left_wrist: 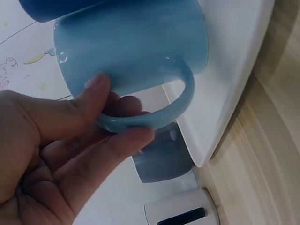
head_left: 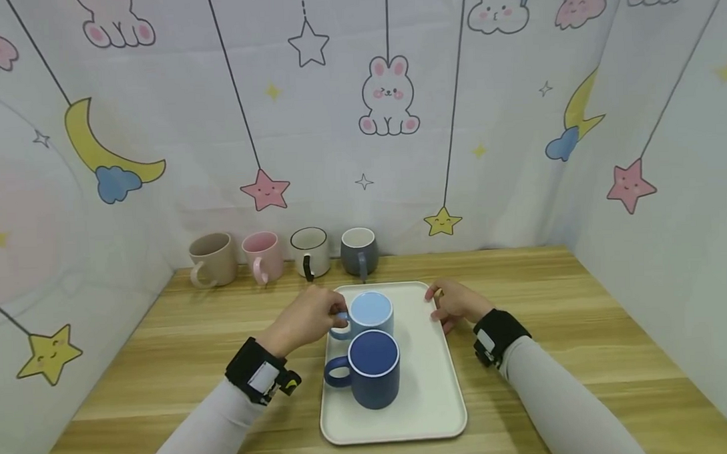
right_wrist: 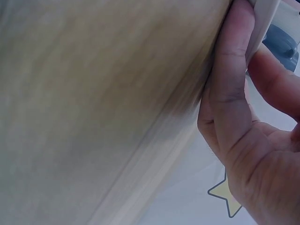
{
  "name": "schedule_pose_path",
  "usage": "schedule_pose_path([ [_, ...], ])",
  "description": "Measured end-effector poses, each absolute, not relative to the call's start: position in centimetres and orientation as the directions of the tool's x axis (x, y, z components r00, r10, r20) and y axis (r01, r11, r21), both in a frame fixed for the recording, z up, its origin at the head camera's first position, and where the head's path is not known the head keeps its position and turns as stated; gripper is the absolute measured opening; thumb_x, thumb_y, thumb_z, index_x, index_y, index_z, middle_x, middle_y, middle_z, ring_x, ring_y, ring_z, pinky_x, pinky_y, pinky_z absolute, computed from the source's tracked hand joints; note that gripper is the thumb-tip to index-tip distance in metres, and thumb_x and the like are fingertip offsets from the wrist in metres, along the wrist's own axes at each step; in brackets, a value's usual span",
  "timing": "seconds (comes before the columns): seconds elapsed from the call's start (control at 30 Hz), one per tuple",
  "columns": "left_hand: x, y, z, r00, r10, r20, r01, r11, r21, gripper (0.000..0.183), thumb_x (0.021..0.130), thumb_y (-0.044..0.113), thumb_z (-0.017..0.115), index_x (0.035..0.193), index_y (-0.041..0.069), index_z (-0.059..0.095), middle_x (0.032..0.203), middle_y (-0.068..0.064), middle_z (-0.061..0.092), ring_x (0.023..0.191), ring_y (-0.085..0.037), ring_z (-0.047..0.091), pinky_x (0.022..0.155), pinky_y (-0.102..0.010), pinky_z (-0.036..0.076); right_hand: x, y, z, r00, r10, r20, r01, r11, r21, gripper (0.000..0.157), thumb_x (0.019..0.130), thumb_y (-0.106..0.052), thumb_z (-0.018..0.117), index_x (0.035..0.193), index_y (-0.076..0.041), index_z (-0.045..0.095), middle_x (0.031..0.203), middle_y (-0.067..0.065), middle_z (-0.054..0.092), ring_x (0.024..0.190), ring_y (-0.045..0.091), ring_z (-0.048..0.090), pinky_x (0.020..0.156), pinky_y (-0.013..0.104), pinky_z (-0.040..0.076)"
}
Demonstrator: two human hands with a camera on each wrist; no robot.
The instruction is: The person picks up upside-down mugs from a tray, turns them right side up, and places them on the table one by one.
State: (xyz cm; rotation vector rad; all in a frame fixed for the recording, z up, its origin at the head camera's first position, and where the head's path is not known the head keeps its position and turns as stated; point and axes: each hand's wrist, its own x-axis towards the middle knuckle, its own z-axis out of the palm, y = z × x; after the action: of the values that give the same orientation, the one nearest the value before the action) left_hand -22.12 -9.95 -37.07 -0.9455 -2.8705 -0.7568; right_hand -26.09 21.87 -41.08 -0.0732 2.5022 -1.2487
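Fingers (left_wrist: 115,150) of the left hand (head_left: 306,317) are clamped on the handle (left_wrist: 188,91) of the light blue mug (head_left: 372,309), with the thumb (left_wrist: 75,115) on one side of the loop and a fingertip reaching through it. The mug lies just right of these fingers, its axis upright and its handle turned left, straight into the grip. It is over the far left part of the tray (head_left: 429,372); its base is hidden in the head view, so whether it rests flat there cannot be told. The left hand is the nearer one.

Across a bare strip of tray, the right hand (head_left: 459,304) pinches the rim on the right long side, close to the far corner, thumb and fingers on either side of it. The tray's long axis runs away from the person.

The dark blue mug (head_left: 374,373) stands on the tray in front of the light blue mug, handle also left; whether the two touch is unclear. Beyond the tray, along the back of the counter (head_left: 584,353), a row runs from left to right: beige mug (head_left: 216,260), pink mug (head_left: 267,258), white mug (head_left: 313,255), gray mug (head_left: 358,257).
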Motion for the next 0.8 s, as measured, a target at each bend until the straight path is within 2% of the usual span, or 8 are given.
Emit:
schedule_pose_path([
  [0.5,-22.8,-10.0,-37.3,-0.849,0.453,0.273,0.527,0.685,0.503,0.01,0.09,0.005,0.08,0.1,0.004,0.081,0.087,-0.004,0.076,0.075,-0.012,0.069,0.07,-0.03,0.064,-26.0,22.0,-41.1,-0.936,-0.206,-0.286,0.105,0.611,-0.785,0.032,0.093,0.016,0.062,0.123,0.006,0.054,0.077,0.009,0.048,0.059,0.018,0.057,0.054,0.033,0.063],
  [0.67,-23.9,-10.0,-36.5,-0.836,0.438,0.33,0.548,0.659,0.514,0.011,0.091,0.003,0.079,0.102,0.001,0.081,0.089,-0.006,0.077,0.076,-0.014,0.07,0.069,-0.03,0.064,-26.1,22.0,-41.1,-0.936,-0.195,-0.292,0.115,0.615,-0.78,0.032,0.093,0.015,0.063,0.122,0.004,0.055,0.079,0.01,0.048,0.058,0.019,0.06,0.054,0.033,0.063],
  [0.8,-24.7,-9.8,-35.9,-0.823,0.426,0.376,0.568,0.641,0.517,0.01,0.093,0.004,0.077,0.101,0.001,0.08,0.09,-0.006,0.077,0.074,-0.015,0.067,0.064,-0.028,0.059,-26.3,22.0,-41.2,-0.936,-0.186,-0.297,0.121,0.624,-0.772,0.032,0.094,0.013,0.064,0.123,0.003,0.055,0.081,0.011,0.048,0.057,0.02,0.062,0.055,0.033,0.063],
])
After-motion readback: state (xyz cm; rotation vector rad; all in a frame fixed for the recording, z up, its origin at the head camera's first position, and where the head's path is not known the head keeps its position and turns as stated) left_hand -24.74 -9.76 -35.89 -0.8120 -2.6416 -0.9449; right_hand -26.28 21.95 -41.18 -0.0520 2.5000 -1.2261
